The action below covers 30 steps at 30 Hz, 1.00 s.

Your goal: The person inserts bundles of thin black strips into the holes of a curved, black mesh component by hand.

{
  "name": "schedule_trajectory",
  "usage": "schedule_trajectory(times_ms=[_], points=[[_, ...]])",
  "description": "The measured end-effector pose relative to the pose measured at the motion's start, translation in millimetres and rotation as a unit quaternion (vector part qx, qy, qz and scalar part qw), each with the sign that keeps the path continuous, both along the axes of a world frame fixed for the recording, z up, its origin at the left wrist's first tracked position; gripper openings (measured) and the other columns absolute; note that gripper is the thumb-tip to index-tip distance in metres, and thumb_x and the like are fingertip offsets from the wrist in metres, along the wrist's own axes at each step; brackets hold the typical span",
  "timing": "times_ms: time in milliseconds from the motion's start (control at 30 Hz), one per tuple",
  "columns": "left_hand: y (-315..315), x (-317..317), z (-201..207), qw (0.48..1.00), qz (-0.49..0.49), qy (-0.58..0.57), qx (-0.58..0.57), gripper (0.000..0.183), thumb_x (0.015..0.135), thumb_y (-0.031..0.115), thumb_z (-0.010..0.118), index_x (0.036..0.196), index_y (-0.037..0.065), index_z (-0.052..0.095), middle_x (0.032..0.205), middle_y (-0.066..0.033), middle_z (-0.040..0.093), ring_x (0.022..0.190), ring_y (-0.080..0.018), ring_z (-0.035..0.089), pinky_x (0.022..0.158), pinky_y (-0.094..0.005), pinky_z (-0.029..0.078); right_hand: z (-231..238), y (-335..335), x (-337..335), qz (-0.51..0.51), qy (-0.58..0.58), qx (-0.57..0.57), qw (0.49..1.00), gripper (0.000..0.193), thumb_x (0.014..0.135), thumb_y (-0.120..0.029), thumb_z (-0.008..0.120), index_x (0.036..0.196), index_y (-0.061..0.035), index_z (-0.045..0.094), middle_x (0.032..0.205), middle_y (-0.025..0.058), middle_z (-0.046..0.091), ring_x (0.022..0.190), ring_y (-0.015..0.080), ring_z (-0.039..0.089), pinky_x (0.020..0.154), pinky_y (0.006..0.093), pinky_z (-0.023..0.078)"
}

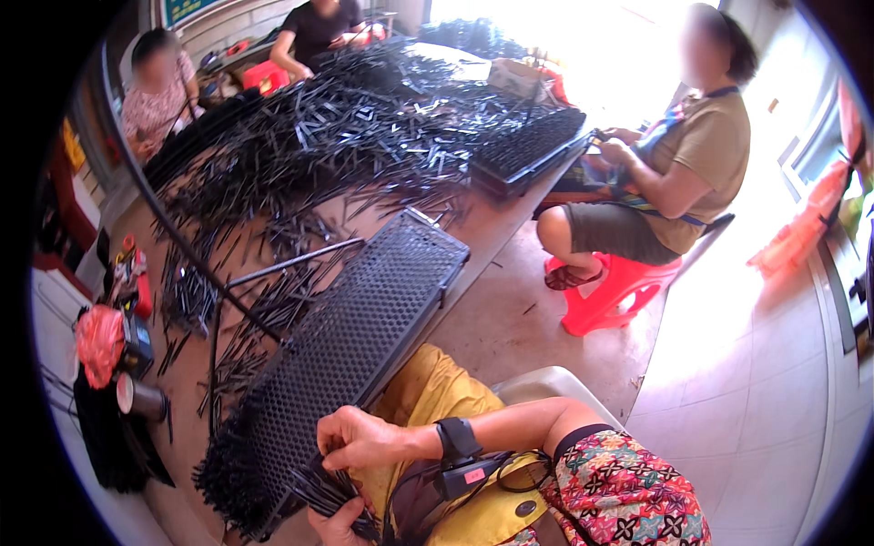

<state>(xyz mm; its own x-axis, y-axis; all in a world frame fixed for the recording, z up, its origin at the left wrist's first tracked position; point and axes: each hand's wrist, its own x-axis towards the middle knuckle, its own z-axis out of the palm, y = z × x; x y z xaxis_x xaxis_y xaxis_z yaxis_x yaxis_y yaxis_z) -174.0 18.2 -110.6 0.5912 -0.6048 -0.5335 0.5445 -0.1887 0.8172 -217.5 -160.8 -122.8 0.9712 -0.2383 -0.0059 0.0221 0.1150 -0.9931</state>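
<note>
My left hand (338, 522), low in the picture, is closed round a bundle of thin black sticks (320, 489). Just above it, my right hand (364, 439) has its fingertips pinched together; whatever they hold, if anything, is too small to make out. Both hands are beside the near end of a long black rack (337, 314) full of small round holes. Black sticks (232, 464) stand packed in the holes at the rack's near left end, while the holes farther along show bare. A dark wrist device is strapped on my right wrist.
A big heap of black sticks (319, 118) covers the far table. Beyond my rack stands a second, filled rack (528, 150). A person (678, 173) sits on a red stool (614, 291) at right; two more work behind the heap. A thin black bar (164, 214) arches across the left side.
</note>
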Motion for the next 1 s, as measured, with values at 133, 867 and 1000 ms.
schedule_trajectory(times_ms=[133,867,1000], points=[[-3.2,-5.8,5.7,0.997,-0.017,-0.033,-0.061,0.059,0.063,-0.010,0.059,0.121,-0.002,0.049,0.115,-0.0070,0.054,0.106,-0.0226,0.051,0.096,-0.0312,0.038,0.7,-5.6,-3.9,-0.005,-0.004,0.034,0.999,0.011,0.076,-0.002,0.064,0.078,0.0019,0.055,0.062,0.0026,0.057,0.056,0.0073,0.055,0.048,0.0224,0.044],[10.5,10.6,-22.2,0.996,0.032,0.084,-0.008,0.023,0.072,0.004,0.058,0.094,0.000,0.053,0.074,-0.0100,0.058,0.061,-0.0201,0.058,0.056,-0.0313,0.049,19.6,-79.6,12.9,-0.281,-0.073,0.004,0.957,0.005,0.075,0.002,0.065,0.075,0.0017,0.060,0.066,0.0045,0.061,0.057,0.0112,0.060,0.051,0.0240,0.050],[15.6,18.3,-35.0,0.972,0.040,0.194,-0.123,0.031,0.076,0.001,0.059,0.106,-0.001,0.054,0.079,-0.0103,0.060,0.069,-0.0205,0.061,0.062,-0.0326,0.052,13.7,-82.5,24.6,-0.288,-0.116,0.055,0.949,0.006,0.078,0.004,0.064,0.084,0.0036,0.063,0.074,0.0093,0.065,0.063,0.0140,0.063,0.057,0.0238,0.052]])
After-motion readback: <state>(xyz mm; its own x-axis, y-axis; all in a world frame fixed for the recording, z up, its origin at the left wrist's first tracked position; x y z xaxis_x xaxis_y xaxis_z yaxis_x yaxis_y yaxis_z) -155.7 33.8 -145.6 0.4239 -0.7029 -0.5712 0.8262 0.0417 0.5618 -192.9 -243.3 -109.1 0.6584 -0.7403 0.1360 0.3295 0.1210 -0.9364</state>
